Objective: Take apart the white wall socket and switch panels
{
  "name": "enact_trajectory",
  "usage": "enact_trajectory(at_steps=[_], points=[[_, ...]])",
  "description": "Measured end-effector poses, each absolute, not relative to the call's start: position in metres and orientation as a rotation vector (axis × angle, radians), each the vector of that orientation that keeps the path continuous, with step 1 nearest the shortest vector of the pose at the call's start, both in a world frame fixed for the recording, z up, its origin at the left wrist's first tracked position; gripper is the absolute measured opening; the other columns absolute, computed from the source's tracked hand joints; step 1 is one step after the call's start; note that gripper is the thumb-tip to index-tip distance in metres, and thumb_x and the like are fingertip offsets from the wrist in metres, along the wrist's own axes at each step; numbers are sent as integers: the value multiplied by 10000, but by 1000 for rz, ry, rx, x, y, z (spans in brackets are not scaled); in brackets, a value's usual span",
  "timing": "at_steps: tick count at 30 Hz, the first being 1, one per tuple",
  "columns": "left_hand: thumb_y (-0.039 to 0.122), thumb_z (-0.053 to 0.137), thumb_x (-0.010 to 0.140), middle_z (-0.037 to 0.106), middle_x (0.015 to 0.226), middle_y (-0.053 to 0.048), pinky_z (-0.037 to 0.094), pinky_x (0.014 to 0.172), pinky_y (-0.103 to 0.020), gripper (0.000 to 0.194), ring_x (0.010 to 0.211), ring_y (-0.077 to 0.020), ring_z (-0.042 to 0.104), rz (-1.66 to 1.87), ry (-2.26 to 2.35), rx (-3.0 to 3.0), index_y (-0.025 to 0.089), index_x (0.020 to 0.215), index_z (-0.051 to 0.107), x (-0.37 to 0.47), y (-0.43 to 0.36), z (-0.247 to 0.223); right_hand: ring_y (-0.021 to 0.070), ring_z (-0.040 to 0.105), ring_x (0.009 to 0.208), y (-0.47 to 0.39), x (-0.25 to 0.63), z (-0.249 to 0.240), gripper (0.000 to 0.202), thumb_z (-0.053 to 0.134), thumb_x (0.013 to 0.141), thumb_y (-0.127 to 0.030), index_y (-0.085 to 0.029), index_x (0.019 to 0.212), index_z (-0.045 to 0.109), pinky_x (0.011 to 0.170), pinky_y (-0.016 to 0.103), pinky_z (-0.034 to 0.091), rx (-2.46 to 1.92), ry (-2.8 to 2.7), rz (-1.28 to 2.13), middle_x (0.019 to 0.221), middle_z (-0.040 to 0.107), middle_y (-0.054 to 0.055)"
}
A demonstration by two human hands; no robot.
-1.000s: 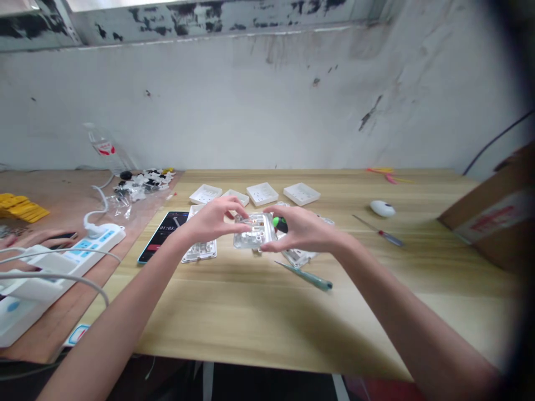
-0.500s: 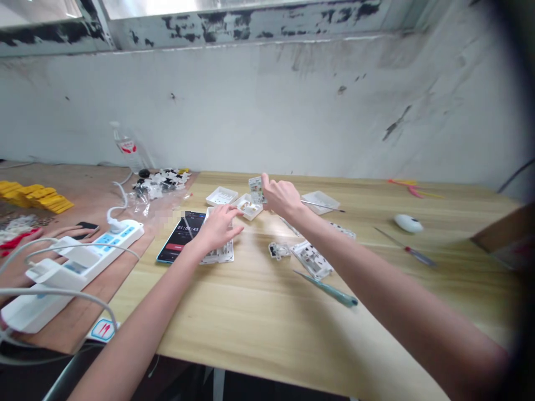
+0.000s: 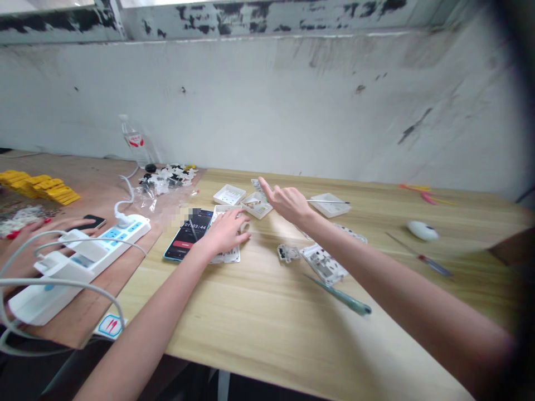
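Observation:
My right hand (image 3: pixel 290 204) is closed, its index finger stretched along a small printed piece (image 3: pixel 254 183), flat and pale, mostly hidden behind the finger. It is above a white tray (image 3: pixel 262 213) with small brass-coloured parts. From behind this hand a thin metal shaft with a dark tip (image 3: pixel 328 201) sticks out to the right; I cannot tell whether the fingers also hold it. My left hand (image 3: pixel 228 231) rests with fingers spread over a white plastic housing (image 3: pixel 229 256), beside a phone (image 3: pixel 184 245) showing a timer.
Two more white trays (image 3: pixel 229 195) (image 3: pixel 334 209) lie at the back. Nearer are a small mechanism (image 3: pixel 288 253), a white housing (image 3: pixel 324 264), a green-handled screwdriver (image 3: pixel 346 301), another screwdriver (image 3: pixel 430 263) and a mouse (image 3: pixel 422 230). At left are a power strip (image 3: pixel 136 225) and another person's hand (image 3: pixel 33 236).
The view has shifted, so the scene sits slightly further right. The printed piece has dropped lower and further behind my right hand, and the metal shaft is now more level. My left hand stays over the housing.

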State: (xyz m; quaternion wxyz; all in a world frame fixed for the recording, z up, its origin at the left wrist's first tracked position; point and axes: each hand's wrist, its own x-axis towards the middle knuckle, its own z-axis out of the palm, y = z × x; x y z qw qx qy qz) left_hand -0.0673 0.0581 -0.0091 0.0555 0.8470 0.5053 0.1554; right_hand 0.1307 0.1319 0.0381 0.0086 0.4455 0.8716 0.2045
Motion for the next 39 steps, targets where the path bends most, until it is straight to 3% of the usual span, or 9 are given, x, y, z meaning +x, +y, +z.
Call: enact_trajectory(at_steps=[5, 9, 11, 16, 22, 27, 34, 36, 39], points=[[404, 546, 886, 447, 1372, -127, 368, 1024, -448, 349, 1249, -294, 448, 473, 1528, 2595, 195, 1164, 573, -69, 58, -11, 259, 653, 735, 129, 137, 47, 719, 330, 838, -53, -117, 1496, 46, 610, 320, 417, 1438, 2751, 639, 910, 691, 162], [398, 551, 886, 482, 1344, -124, 371, 1013, -468, 374, 1238, -297, 462, 555, 1517, 2608, 203, 1205, 543, -72, 56, -10, 260, 629, 647, 112, 156, 59, 735, 458, 840, -267, -90, 1466, 118, 551, 302, 367, 1595, 2845, 548, 766, 691, 110], [395, 572, 876, 501, 1328, -122, 366, 1019, -475, 463, 1239, -292, 463, 682, 1483, 2621, 211, 1288, 472, -71, 53, -5, 238, 607, 611, 97, 169, 63, 784, 550, 783, -332, -126, 1447, 190, 537, 288, 349, 1682, 2949, 370, 737, 684, 78], [415, 696, 777, 426, 1406, -139, 341, 1071, -448, 808, 1308, -283, 394, 1075, 1231, 2679, 211, 1427, 262, -51, 39, 15, 160, 545, 567, 55, 198, 65, 785, 638, 703, -301, -178, 1396, 289, 555, 264, 374, 1598, 3126, -300, 735, 668, 10], [397, 713, 747, 454, 1386, -127, 332, 1079, -448, 812, 1285, -285, 414, 984, 1126, 2835, 200, 1415, 297, -19, 21, 22, 184, 617, 682, 25, 213, 63, 772, 689, 673, -284, -228, 1359, 339, 597, 254, 422, 1492, 3138, -673, 776, 658, 1], [351, 701, 742, 477, 1355, -120, 358, 1059, -444, 775, 1251, -280, 437, 989, 1099, 2839, 192, 1402, 327, -14, 9, 19, 212, 651, 822, 19, 218, 58, 759, 702, 669, -285, -236, 1347, 364, 685, 279, 464, 1462, 3164, -757, 987, 668, 54], [263, 708, 716, 476, 1335, -135, 376, 1053, -464, 734, 1249, -286, 432, 1121, 1094, 2831, 185, 1366, 375, -19, 8, 18, 233, 601, 992, 24, 218, 54, 879, 699, 715, -363, -218, 1461, 258, 776, 332, 482, 1426, 3163, -1059, 1117, 611, 96], [265, 703, 730, 472, 1337, -138, 377, 1055, -462, 714, 1258, -284, 423, 1159, 1088, 2838, 180, 1360, 379, -21, 10, 19, 188, 598, 873, 27, 217, 58, 791, 655, 768, -398, -202, 1448, 302, 705, 302, 479, 1405, 3136, -1271, 1023, 620, 72], [272, 706, 736, 466, 1346, -136, 378, 1058, -465, 717, 1262, -283, 419, 1185, 1081, 2838, 184, 1364, 371, -24, 11, 19, 107, 478, 592, 34, 217, 63, 538, 606, 815, -422, -153, 1273, 516, 532, 251, 392, 1425, 3046, -1508, 741, 565, -3]])
